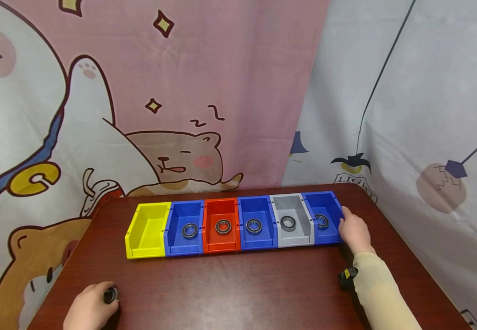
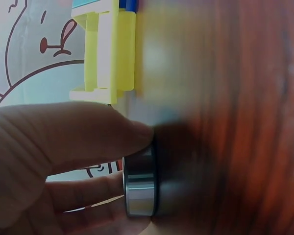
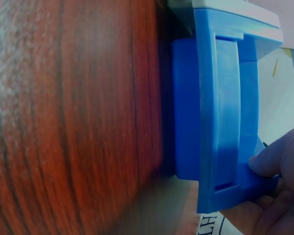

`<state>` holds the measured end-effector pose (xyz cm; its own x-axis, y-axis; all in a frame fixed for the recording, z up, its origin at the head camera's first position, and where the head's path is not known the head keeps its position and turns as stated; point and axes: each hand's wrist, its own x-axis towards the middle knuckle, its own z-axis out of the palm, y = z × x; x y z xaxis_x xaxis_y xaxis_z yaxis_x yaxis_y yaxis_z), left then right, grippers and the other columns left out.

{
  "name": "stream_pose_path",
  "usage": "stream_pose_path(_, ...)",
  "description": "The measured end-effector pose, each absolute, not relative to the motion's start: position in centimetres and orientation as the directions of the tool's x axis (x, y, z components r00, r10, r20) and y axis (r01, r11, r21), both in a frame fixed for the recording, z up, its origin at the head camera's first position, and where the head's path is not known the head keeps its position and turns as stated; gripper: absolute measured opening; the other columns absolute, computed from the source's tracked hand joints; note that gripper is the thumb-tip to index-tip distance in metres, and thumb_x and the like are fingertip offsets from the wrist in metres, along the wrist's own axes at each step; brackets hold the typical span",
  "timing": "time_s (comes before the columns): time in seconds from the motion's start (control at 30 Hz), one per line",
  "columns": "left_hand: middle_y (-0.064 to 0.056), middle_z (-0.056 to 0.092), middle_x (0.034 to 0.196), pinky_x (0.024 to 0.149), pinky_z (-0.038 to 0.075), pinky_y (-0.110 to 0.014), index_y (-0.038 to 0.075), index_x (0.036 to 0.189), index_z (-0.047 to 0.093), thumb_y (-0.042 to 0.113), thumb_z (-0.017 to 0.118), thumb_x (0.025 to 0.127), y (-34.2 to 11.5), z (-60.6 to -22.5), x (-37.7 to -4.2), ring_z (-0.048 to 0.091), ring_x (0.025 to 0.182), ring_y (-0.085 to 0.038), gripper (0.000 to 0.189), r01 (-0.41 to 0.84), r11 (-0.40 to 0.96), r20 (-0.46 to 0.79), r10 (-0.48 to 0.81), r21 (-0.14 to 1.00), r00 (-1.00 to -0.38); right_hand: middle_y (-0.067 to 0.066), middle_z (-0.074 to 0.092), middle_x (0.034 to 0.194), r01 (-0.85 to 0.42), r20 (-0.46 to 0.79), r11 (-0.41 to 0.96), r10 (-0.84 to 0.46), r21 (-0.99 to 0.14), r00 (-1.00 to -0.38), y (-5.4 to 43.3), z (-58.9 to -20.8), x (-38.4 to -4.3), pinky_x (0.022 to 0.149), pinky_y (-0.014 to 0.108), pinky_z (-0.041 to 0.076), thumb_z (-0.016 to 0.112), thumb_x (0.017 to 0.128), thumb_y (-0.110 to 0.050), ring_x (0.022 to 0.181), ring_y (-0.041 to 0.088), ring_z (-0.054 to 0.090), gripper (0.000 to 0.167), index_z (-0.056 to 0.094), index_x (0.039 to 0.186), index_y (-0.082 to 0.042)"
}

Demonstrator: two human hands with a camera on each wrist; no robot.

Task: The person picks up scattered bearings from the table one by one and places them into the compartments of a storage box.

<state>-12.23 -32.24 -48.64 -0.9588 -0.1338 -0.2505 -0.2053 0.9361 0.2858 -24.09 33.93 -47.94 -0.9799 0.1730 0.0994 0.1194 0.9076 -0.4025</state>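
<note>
In the head view, my left hand pinches a ball bearing between thumb and fingers, low over the front left of the table. The left wrist view shows the bearing's shiny outer ring on edge, close to the wood. Far to the right, my right hand grips the outer side wall of the rightmost blue bin. Its thumb lies inside that wall and the fingers outside, as the right wrist view shows. One bearing lies inside this bin.
Joined to that bin in a row are a grey bin, blue bin, red bin, another blue bin and yellow bin. Bearings lie in the grey, red and both blue ones. A printed curtain hangs behind the brown table.
</note>
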Motion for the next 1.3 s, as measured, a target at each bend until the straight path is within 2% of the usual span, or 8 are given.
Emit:
stream_pose_path(0.13,-0.02,0.066,0.094,0.079,0.049,-0.058,-0.006,0.107,0.067,0.024,0.08,0.073,-32.1,-48.7,-12.3,0.062,0.09,-0.039,0.047,-0.203,0.934,-0.222,-0.14,0.294,-0.965,0.043,0.049,0.125,0.122,0.099,0.909,0.175,-0.399,-0.98,33.9,-47.9,-24.1,0.091,0.065,0.044,0.047,0.097,-0.002,0.109,0.057,0.053,0.048,0.036,0.139,0.017)
stream_pose_path(0.37,-0.023,0.065,0.097,0.082,0.048,-0.061,-0.008,0.11,0.066,0.025,0.079,0.074,-31.7,-48.4,-12.4,0.061,0.093,-0.042,0.05,-0.251,0.907,-0.224,-0.182,0.338,-0.957,0.043,0.048,0.127,0.131,0.089,0.907,0.181,-0.4,-0.979,34.0,-48.0,-24.2,0.093,0.064,0.043,0.047,0.097,-0.003,0.112,0.057,0.052,0.049,0.035,0.141,0.016)
stream_pose_path(0.57,-0.026,0.065,0.1,0.082,0.048,-0.06,-0.009,0.112,0.065,0.024,0.079,0.074,-30.9,-47.7,-12.8,0.061,0.094,-0.043,0.053,-0.214,0.912,-0.178,-0.16,0.35,-0.971,0.043,0.049,0.126,0.125,0.099,0.91,0.177,-0.394,-0.979,33.9,-48.0,-24.2,0.092,0.064,0.043,0.048,0.096,-0.002,0.111,0.057,0.053,0.048,0.036,0.14,0.016)
stream_pose_path(0.73,-0.031,0.063,0.106,0.082,0.047,-0.062,-0.009,0.115,0.065,0.021,0.079,0.073,-29.8,-46.8,-13.0,0.059,0.097,-0.047,0.054,-0.177,0.916,-0.079,-0.159,0.36,-0.984,0.043,0.049,0.126,0.117,0.107,0.911,0.172,-0.396,-0.979,33.9,-48.0,-24.1,0.092,0.064,0.043,0.048,0.096,-0.002,0.11,0.056,0.053,0.048,0.037,0.139,0.016)
stream_pose_path(0.9,-0.029,0.064,0.106,0.081,0.048,-0.06,-0.008,0.114,0.066,0.017,0.077,0.073,-28.6,-45.9,-13.3,0.061,0.097,-0.046,0.049,-0.098,0.92,0.077,-0.136,0.379,-0.988,0.043,0.051,0.124,0.111,0.118,0.913,0.169,-0.393,-0.979,33.9,-48.1,-24.1,0.091,0.064,0.044,0.048,0.096,-0.001,0.108,0.056,0.054,0.047,0.038,0.138,0.016)
stream_pose_path(1.07,-0.028,0.065,0.103,0.079,0.049,-0.06,-0.008,0.111,0.068,0.014,0.079,0.072,-27.4,-45.1,-14.0,0.063,0.092,-0.043,0.046,-0.002,0.918,0.216,-0.096,0.397,-0.972,0.043,0.05,0.125,0.123,0.102,0.914,0.174,-0.387,-0.979,33.8,-48.0,-24.2,0.092,0.064,0.044,0.047,0.096,-0.002,0.109,0.056,0.054,0.048,0.037,0.14,0.016)
stream_pose_path(1.3,-0.03,0.064,0.105,0.083,0.048,-0.061,-0.008,0.11,0.068,0.012,0.081,0.071,-25.6,-44.4,-15.9,0.061,0.094,-0.045,0.047,0.045,0.915,0.327,-0.097,0.402,-0.94,0.043,0.048,0.128,0.137,0.079,0.907,0.183,-0.398,-0.98,33.8,-47.8,-24.1,0.094,0.064,0.042,0.047,0.097,-0.002,0.113,0.057,0.052,0.049,0.035,0.141,0.016)
